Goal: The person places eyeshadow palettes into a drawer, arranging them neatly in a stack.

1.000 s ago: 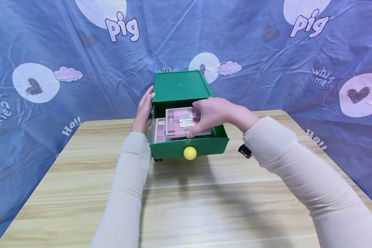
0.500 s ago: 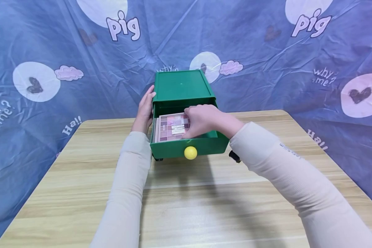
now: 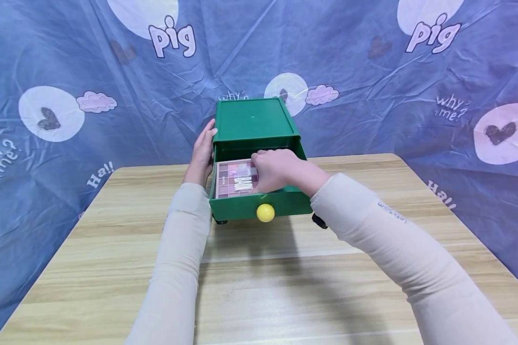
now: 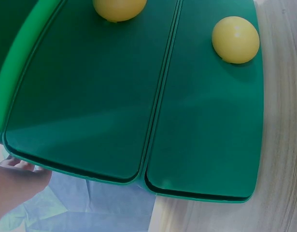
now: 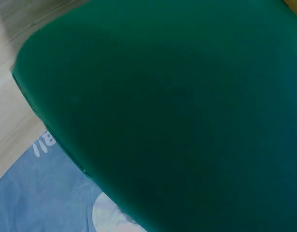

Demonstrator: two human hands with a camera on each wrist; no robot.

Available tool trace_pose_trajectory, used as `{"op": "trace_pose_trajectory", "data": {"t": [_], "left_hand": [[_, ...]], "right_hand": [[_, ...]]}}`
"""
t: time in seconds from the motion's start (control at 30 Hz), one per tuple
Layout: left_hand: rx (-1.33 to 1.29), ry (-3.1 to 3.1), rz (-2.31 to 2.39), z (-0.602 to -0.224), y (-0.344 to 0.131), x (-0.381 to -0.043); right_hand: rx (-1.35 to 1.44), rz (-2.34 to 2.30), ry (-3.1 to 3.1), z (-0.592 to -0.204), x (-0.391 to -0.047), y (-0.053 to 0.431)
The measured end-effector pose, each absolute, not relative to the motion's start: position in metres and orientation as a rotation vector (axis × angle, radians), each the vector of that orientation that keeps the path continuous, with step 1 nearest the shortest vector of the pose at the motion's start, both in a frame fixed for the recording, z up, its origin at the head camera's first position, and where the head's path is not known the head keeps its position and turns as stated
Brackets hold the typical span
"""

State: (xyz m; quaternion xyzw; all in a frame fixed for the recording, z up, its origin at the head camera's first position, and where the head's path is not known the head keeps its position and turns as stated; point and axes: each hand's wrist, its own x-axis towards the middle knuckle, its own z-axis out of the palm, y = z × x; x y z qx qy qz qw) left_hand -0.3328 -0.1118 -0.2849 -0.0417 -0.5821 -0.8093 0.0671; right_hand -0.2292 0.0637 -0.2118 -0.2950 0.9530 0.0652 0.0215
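Observation:
A green plastic drawer cabinet (image 3: pixel 254 117) stands at the far middle of the table, its top drawer (image 3: pixel 233 209) pulled out. Inside it, at the left, lies a pink eyeshadow palette (image 3: pixel 230 181) with a grid of pans and white lettering. My right hand (image 3: pixel 278 170) pinches this palette by its right end, thumb at the front and fingers at the back. Against the cabinet's left side rests my left hand (image 3: pixel 202 152), fingers extended. The left wrist view also shows that left hand (image 4: pixel 22 183) beside the cabinet. Only the green drawer front (image 5: pixel 162 111) fills the right wrist view.
A yellow ball knob (image 3: pixel 265 212) sticks out from the open drawer. Lower drawer fronts (image 4: pixel 201 130) carry yellow knobs (image 4: pixel 235 39) too. The light wooden table (image 3: pixel 259 292) extends in front, and a blue printed cloth (image 3: pixel 155 105) hangs behind.
My right hand has moved left and down with the palette, bringing it to the drawer's left wall, over another palette that showed there before. My left hand stays in place.

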Motion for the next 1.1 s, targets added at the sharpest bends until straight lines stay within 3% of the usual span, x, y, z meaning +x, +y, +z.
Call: {"op": "trace_pose_trajectory", "data": {"t": [0.5,1.1], "left_hand": [[-0.123,-1.729,-2.464,-0.286,-0.115,-0.331],[-0.117,-1.739,-2.436,-0.286,-0.110,-0.332]], "right_hand": [[-0.915,0.170,2.959,-0.212,-0.228,0.064],[-0.893,-0.176,3.049,-0.199,-0.209,0.102]]}}
